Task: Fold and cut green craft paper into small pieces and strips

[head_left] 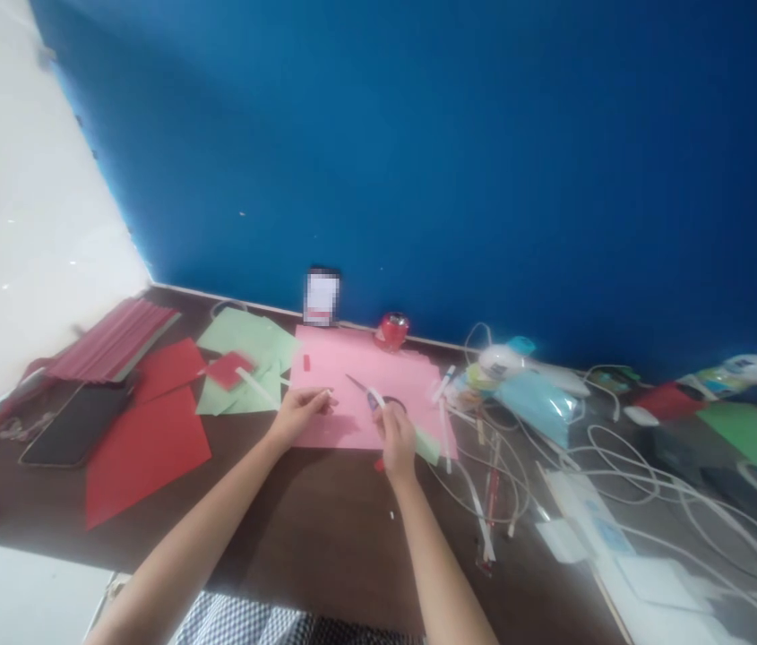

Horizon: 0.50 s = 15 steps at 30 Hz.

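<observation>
Pink paper [344, 430] lies on the dark table in front of me. My left hand [301, 414] is over its left part, thumb and fingers pinched; a tiny pale bit shows at the fingertips, too blurred to name. My right hand [397, 441] is curled over the right part, with a narrow white paper strip [376, 394] at its fingertips. Scissors [356, 383] with dark handles are just beyond my right hand, blades pointing left; they seem to lie on the pink paper. A small red piece [306, 363] lies on the sheet's upper left.
Light green paper [250, 333], red sheets [156, 448], a phone [75, 425] and a pink stack [113, 340] are left. A red tape dispenser [392, 331] and an upright screen [322, 297] stand near the blue wall. White cables [660, 479] and a blue packet [539, 408] clutter the right.
</observation>
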Available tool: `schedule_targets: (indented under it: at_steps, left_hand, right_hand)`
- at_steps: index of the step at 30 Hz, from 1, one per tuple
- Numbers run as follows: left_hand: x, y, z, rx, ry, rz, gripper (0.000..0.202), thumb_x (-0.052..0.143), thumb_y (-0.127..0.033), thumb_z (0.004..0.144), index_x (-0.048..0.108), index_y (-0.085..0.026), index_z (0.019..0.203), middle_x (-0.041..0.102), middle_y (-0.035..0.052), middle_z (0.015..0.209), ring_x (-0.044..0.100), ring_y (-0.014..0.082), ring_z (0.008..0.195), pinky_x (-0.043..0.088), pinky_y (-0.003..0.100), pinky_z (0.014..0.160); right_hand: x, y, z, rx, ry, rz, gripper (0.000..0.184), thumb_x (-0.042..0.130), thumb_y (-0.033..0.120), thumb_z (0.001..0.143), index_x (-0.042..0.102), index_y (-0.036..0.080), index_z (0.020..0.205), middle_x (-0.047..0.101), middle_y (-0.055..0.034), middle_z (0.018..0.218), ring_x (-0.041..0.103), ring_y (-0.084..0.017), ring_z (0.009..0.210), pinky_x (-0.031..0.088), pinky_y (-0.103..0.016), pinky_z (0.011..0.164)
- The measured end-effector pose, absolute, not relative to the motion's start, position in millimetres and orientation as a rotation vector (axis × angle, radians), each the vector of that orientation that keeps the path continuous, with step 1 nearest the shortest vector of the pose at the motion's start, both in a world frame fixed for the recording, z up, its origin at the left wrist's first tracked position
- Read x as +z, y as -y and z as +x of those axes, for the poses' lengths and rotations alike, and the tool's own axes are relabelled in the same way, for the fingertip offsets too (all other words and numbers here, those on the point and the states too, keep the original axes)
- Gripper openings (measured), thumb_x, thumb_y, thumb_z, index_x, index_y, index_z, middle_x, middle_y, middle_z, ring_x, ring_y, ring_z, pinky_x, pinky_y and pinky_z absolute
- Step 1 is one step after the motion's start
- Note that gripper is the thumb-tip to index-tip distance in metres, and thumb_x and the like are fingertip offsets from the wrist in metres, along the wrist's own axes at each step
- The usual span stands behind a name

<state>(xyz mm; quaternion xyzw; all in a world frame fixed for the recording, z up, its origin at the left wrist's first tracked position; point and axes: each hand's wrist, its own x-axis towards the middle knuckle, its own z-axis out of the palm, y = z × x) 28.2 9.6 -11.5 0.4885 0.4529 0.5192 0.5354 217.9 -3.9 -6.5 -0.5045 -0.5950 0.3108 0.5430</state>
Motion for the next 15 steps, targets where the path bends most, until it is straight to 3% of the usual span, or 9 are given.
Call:
schedule_targets:
  at_steps: [4,11,15]
  left_hand:
    - [-15.1,-10.4,28.4,1.221,-1.049,1.196,0.037,0.057,-0.041,0.074,0.066,-0.010,0.092,0.069,0.0105,0.080,0.060,0.0142,0.066,0.049,0.027,0.068]
    - [-17.5,-6.0,37.2,1.203,-1.119,1.234,0.039,0.055,-0.045,0.074,0.067,-0.010,0.087,0.069,0.0090,0.073,0.061,0.0159,0.065,0.049,0.028,0.065]
    - [-19.4,-4.5,44.3,1.220,-1.179,1.272,0.040,0.051,-0.047,0.075,0.068,-0.011,0.077,0.068,0.0088,0.073,0.061,0.0160,0.066,0.049,0.026,0.065]
  right_hand:
    - [-5.4,6.0,220.8,0.769,1.468,-1.195,0.033,0.041,0.034,0.083,0.043,0.018,0.054,0.040,0.0035,0.056,0.039,-0.010,0.053,0.033,-0.023,0.052]
    - [-1.4,6.4,226.2,0.611,1.693,-1.167,0.041,0.045,0.033,0.081,0.034,0.018,0.044,0.033,0.0042,0.048,0.036,-0.010,0.049,0.030,-0.023,0.048]
    - [-6.0,4.6,227.4,0.478,1.762,-1.192,0.033,0.048,0.033,0.080,0.048,0.018,0.051,0.048,0.0009,0.052,0.048,-0.013,0.054,0.040,-0.024,0.054]
